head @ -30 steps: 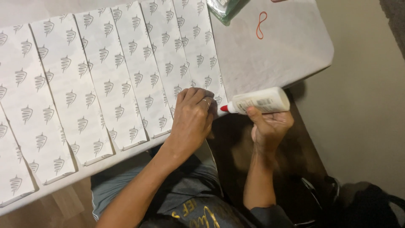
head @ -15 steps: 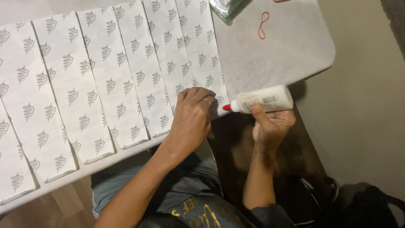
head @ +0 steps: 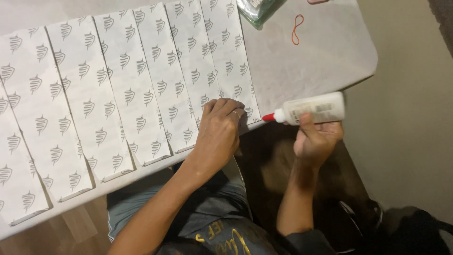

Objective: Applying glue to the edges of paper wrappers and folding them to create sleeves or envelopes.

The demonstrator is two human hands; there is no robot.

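Two hands work at the table [head: 325, 61] edge. Right hand [head: 315, 139] curls its fingers around a glue bottle [head: 311, 109], red tip by the last strip [head: 230, 56]. Left hand [head: 218, 134] presses flat there, fingers together. Farther off lie a rubber band [head: 297, 29] and a bag [head: 257, 10].

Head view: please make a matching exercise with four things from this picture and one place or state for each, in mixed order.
Things:
1. glue bottle
2. left hand
3. rubber band
4. plastic bag

Places or states:
a. pressing on a patterned paper strip
b. lying loose on bare table
c. held sideways in the right hand
d. at the top edge, cut off

Pairs: 1-c, 2-a, 3-b, 4-d
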